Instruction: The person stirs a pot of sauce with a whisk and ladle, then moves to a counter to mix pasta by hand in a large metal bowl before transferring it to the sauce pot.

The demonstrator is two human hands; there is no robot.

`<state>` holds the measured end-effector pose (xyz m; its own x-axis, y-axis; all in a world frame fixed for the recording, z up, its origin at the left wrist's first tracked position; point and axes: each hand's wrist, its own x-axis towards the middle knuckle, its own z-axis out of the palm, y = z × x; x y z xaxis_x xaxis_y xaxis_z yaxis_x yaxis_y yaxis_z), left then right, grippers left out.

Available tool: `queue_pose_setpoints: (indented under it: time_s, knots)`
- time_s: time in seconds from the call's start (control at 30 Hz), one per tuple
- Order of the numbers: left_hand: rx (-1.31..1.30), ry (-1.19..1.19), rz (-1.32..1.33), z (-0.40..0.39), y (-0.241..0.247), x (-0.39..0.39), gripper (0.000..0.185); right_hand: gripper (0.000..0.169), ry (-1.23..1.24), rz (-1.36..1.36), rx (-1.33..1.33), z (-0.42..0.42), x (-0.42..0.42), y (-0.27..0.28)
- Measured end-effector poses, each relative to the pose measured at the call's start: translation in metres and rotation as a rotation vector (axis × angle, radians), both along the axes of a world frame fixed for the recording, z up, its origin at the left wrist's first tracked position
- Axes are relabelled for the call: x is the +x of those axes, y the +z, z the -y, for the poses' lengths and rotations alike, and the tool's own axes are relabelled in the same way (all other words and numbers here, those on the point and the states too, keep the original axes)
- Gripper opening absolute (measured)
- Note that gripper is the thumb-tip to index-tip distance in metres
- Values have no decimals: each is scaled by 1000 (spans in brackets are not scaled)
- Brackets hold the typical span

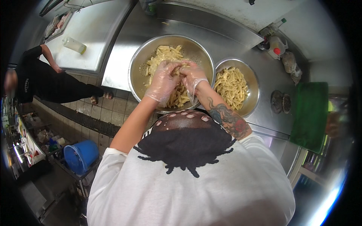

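Both hands wear clear plastic gloves and meet above a large perforated metal colander [137, 72]. Pale yellow food strips [167, 53], which look like cut fries, lie in a heap in it. My left hand [164, 77] and my right hand [193, 74] are curled in towards each other, with some strips between their fingers. The right one is slightly blurred. My palms and wrists hide the middle of the heap. Just to the right stands a smaller metal bowl [254, 93], holding more of the same strips [230, 87].
Both vessels stand on a steel counter [181, 26] with a raised back edge. A green board [309, 117], a plastic jug [277, 46] and bagged items [291, 66] are at the right. A person in black [56, 76] stands left beside a white worktop [93, 34] bearing a squeeze bottle [74, 45].
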<state>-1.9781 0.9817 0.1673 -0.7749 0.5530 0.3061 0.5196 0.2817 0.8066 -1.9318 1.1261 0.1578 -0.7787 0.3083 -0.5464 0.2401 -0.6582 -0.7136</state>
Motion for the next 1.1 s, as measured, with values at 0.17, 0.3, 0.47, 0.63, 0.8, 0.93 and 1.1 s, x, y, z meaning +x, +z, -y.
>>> queue_pose_setpoints:
  time_s: [0.17, 0.3, 0.47, 0.63, 0.8, 0.93, 1.1]
  knots:
    - [68, 51, 591, 7, 8, -15, 33, 36, 223, 23, 55, -5, 14, 20]
    - [-49, 147, 981, 13, 19, -25, 42, 37, 177, 53, -191, -18, 5, 23]
    - [393, -39, 1156, 18, 6, -11, 56, 29, 206, 102, -86, -19, 5, 34]
    - [129, -18, 1119, 21, 1, -16, 52, 22, 334, 173, 339, -20, 0, 14]
    - [-83, 223, 1040, 24, 9, -21, 43, 22, 345, 171, 275, -28, -1, 1]
    - [334, 54, 1330, 26, 6, -19, 41, 44, 711, -95, 759, -76, 3, -73]
    - [543, -90, 1305, 35, 15, -6, 34, 44, 714, 155, 987, -24, 19, 62]
